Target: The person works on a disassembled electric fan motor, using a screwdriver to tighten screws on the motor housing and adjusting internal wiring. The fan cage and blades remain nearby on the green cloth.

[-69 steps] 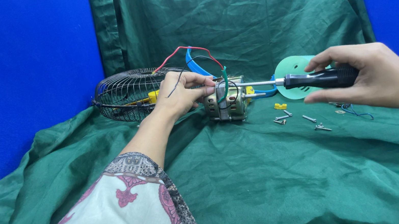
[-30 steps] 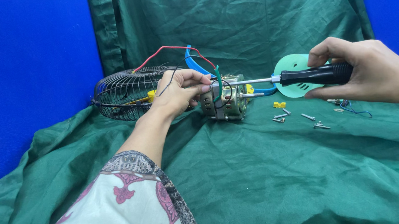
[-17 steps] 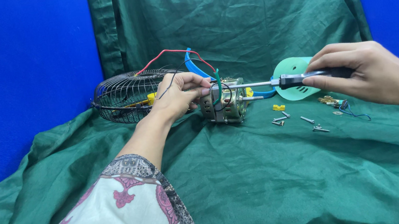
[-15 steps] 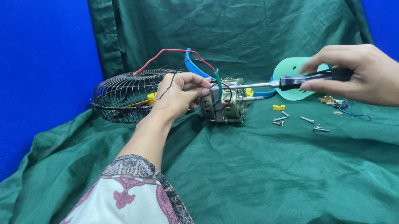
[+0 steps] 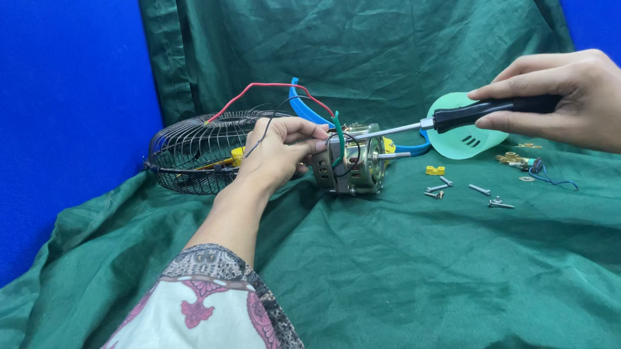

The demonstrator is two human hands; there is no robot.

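Note:
My left hand (image 5: 275, 151) grips the back of a small metal fan motor (image 5: 354, 169) that rests on the green cloth, with red, black, green and blue wires (image 5: 292, 93) arching over it. My right hand (image 5: 585, 102) holds a black-handled screwdriver (image 5: 478, 112) level, its steel shaft pointing left with the tip at the motor's top front. The motor's shaft sticks out to the right.
A black wire fan guard (image 5: 192, 154) lies behind my left hand. A pale green plastic cover (image 5: 466, 142) sits behind the screwdriver. Several loose screws (image 5: 481, 192), a yellow part (image 5: 435, 170) and small brass pieces (image 5: 516, 159) lie to the motor's right. Green cloth (image 5: 453, 284) covers everything; blue walls flank it.
My right hand with the screwdriver has risen slightly, keeping the tip at the motor. My left hand has stayed on the motor.

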